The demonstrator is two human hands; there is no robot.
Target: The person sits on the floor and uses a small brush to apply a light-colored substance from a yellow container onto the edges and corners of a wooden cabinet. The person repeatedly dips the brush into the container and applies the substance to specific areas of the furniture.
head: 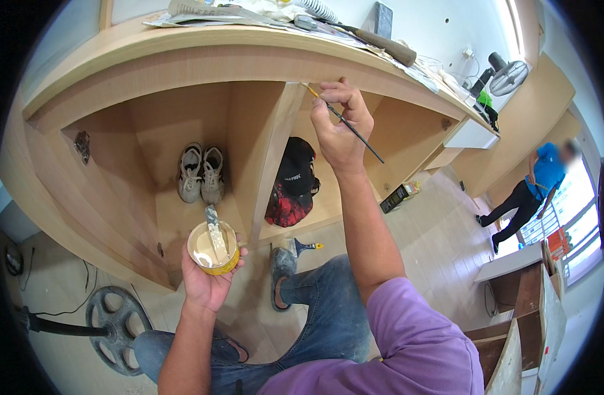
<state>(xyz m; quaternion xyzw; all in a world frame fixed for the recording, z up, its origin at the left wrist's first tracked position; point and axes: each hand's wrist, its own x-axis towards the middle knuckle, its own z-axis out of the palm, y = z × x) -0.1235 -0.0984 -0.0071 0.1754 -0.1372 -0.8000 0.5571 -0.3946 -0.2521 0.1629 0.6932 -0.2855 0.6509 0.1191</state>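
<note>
My right hand (345,123) grips a fine artist's paintbrush (350,127) with a dark handle. Its tip meets, or nearly meets, the top of the upright wooden divider (277,153), just under the cabinet's front rail (193,61). Lower down, my left hand (208,284) holds a small yellow tin (225,266) of cream-coloured paint or filler. A smeared putty knife (215,232) stands in the tin, leaning on its rim. Behind the tin, a pair of worn sneakers (202,173) sits in the left compartment. Dark caps (296,170) lie in the right one.
On the countertop lie papers (223,12), a wooden-handled tool (386,45) and a phone (383,20); a small fan (509,79) stands further right. A flat paintbrush (306,247) is by my foot. A wheel-like base (117,331) is at left. Another person (534,182) stands at right.
</note>
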